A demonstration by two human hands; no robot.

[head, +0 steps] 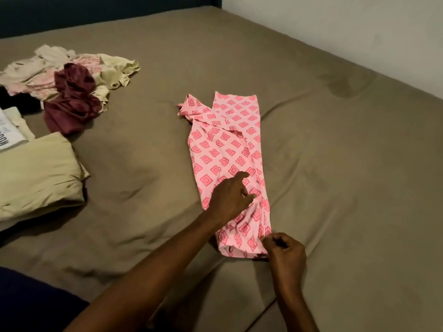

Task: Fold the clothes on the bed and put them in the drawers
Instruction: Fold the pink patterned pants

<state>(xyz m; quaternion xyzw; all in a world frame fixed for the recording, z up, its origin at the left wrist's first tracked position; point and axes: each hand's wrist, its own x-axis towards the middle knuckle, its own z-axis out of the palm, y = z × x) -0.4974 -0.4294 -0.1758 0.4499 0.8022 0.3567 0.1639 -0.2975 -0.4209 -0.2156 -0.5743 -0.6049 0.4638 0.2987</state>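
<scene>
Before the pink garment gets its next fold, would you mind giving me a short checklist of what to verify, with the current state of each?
1. Pink patterned garment lies in a long narrow strip on the bed: ok.
2. Right hand pinches the near right corner of the strip: ok.
3. Left hand rests on the middle of the strip, index finger extended, not gripping: ok.
4. Far end lies flat and square: not ok, a flap sticks out to the left at the far end.
5. Bare sheet around the strip for folding: ok; the unfolded pile and the folded beige item lie well to the left.
6. Drawers open and ready: cannot tell, none in view.
</scene>
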